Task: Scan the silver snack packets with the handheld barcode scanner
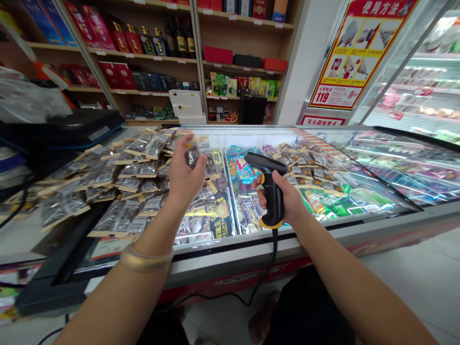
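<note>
My right hand [285,199] is wrapped round the grip of a black and yellow barcode scanner [272,191], its head pointing left and its cable hanging down in front of the freezer. My left hand [189,170], with a gold bangle at the wrist, has its thumb and forefinger raised around a small clear packet [193,155]; the other fingers are hidden behind the hand. Left of that hand lies a large heap of small packets with tan edges [136,167]. More such packets [309,165] lie beyond the scanner, on the right.
A glass-topped freezer [223,261] holding colourful bags spans the front. Behind it stand shelves [244,21] with boxes and bottles. A black device [68,127] sits at the left. The scanner cable [247,303] loops low near my legs.
</note>
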